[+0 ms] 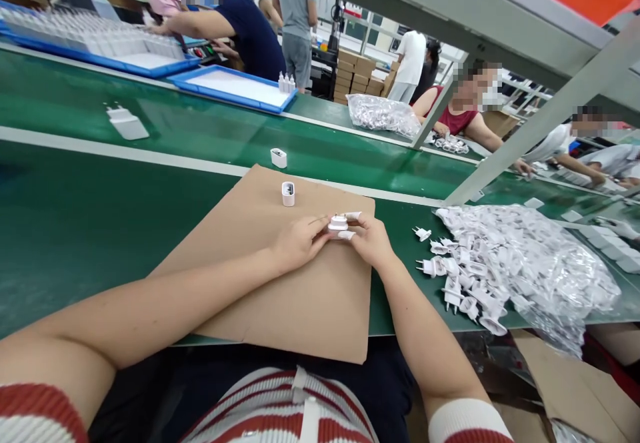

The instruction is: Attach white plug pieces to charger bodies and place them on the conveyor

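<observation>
Between the fingers of both hands is a white plug adapter, held over the right part of a brown cardboard sheet. My left hand grips it from the left with thumb and fingers. From the right, my right hand pinches it; white covers are on the thumb and a finger. A white charger housing, its open top showing dark parts inside, stands on the cardboard just beyond my left hand. Farther off, a similar housing rests on the green belt.
To the right, a clear plastic bag spills loose white plug heads onto the green bench. A finished-looking charger lies on the belt at left. Blue trays stand beyond it. A slanted metal post rises at right. Several people work across the line.
</observation>
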`<state>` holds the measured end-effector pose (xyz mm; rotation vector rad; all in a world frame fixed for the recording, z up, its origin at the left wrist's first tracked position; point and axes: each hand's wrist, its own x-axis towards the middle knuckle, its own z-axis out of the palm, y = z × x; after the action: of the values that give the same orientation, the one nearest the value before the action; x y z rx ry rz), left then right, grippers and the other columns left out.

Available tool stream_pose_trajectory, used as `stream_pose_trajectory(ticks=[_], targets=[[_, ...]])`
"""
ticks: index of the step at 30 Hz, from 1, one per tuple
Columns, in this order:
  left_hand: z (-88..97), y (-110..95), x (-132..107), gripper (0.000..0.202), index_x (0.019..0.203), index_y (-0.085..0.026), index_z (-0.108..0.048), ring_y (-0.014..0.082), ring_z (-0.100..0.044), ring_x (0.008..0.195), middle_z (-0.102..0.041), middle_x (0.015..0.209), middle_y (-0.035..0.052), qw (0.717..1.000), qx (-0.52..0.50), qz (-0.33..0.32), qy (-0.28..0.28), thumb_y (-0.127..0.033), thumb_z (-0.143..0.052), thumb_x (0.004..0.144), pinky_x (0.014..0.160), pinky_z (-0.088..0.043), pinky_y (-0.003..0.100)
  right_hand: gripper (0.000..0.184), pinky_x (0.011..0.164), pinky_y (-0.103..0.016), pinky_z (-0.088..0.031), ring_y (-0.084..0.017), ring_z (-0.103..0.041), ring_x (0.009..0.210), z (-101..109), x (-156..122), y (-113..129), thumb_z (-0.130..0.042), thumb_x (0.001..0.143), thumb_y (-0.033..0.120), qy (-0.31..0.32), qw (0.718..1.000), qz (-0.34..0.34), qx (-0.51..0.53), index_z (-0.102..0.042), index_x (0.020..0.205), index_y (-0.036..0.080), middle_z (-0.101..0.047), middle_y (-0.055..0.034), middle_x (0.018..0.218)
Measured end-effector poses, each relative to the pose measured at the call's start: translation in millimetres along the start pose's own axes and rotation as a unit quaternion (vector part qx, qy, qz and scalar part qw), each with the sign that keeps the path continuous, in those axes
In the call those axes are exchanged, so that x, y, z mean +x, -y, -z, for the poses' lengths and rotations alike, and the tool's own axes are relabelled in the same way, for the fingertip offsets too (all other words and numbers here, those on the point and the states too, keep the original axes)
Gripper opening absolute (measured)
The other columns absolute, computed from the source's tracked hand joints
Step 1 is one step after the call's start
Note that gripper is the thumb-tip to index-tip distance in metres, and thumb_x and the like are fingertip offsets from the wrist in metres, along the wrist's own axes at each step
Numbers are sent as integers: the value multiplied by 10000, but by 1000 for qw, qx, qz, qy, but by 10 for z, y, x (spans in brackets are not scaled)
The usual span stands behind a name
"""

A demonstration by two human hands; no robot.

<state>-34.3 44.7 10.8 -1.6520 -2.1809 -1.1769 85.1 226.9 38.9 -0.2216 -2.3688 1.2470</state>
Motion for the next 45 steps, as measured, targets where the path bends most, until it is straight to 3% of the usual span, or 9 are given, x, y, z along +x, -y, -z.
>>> stream_pose_trajectory(ticks=[5, 9, 12, 16, 19, 23, 33, 39, 45], targets=[[13, 3, 69, 387, 1317, -164, -648, 298, -685, 1117, -729, 1221, 149, 989, -120, 61, 60, -362, -562, 995, 1026, -548, 490, 311, 999, -455, -605, -248, -766, 1014, -89, 9, -55, -776, 755, 179, -12, 999, -21, 45, -764, 1064, 218, -786, -77, 1138], [47, 22, 134, 511, 1322, -146, -631, 287, -701, 1078, -729, 1239, 155, 938, -301, 148, 84, -473, -669, 931, 1006, -558, 479, 586, 965, -437, -627, -231, -768, 993, -75, 7, 19, -820, 728, 228, -12, 990, -39, 134, -679, 1297, 238, -744, -87, 1195], [151, -46, 174, 636, 1293, -133, -638, 303, -690, 1138, -729, 1244, 167, 884, -418, 193, 74, -573, -761, 851, 1028, -550, 473, 783, 1049, -451, -590, -225, -744, 1079, -13, -18, 145, -896, 676, 270, 23, 984, 17, 174, -612, 1405, 298, -647, -86, 1376], [287, -222, 150, 591, 1254, -143, -639, 283, -691, 1131, -735, 1215, 155, 869, -450, 196, 66, -581, -755, 876, 1031, -549, 443, 617, 1113, -475, -552, -249, -720, 1150, 29, -89, 306, -896, 737, 333, 40, 983, 87, 156, -691, 1318, 292, -681, -77, 1334], [321, -324, 70, 569, 1366, -195, -536, 244, -696, 1083, -715, 1227, 136, 905, -403, 139, -8, -524, -713, 937, 994, -574, 426, 579, 1095, -469, -574, -267, -715, 1174, 17, -156, 409, -889, 761, 341, -10, 981, 116, 156, -702, 1307, 291, -695, -78, 1317], [374, -375, -19, 540, 1450, -251, -500, 251, -644, 1224, -581, 1418, 160, 953, -291, -32, -74, -353, -714, 965, 1034, -577, 411, 547, 1044, -433, -617, -266, -707, 1192, 5, -256, 555, -848, 804, 303, -57, 975, 157, 150, -690, 1327, 311, -678, -77, 1344], [615, -540, -15, 636, 1550, -301, -504, 273, -666, 1226, -661, 1338, 132, 963, -126, -197, -131, -249, -730, 957, 1044, -605, 407, 504, 938, -416, -657, -280, -715, 1151, 60, -410, 741, -790, 831, 211, -121, 960, 239, 81, -700, 1308, 350, -715, -86, 1271], [546, -623, -37, 532, 1507, -321, -482, 263, -663, 1277, -599, 1481, 142, 939, -328, -91, -41, -257, -658, 1009, 954, -640, 344, 532, 995, -478, -614, -309, -712, 1167, 60, -447, 739, -765, 841, 224, -153, 954, 257, 10, -670, 1341, 382, -718, -79, 1299], [539, -710, 22, 422, 1392, -247, -527, 232, -755, 1036, -751, 1203, 123, 882, -458, 107, 39, -374, -661, 1012, 873, -643, 342, 482, 1002, -545, -577, -322, -715, 1078, 63, -415, 720, -852, 782, 321, -161, 953, 256, -27, -704, 1234, 398, -751, -75, 1225]])
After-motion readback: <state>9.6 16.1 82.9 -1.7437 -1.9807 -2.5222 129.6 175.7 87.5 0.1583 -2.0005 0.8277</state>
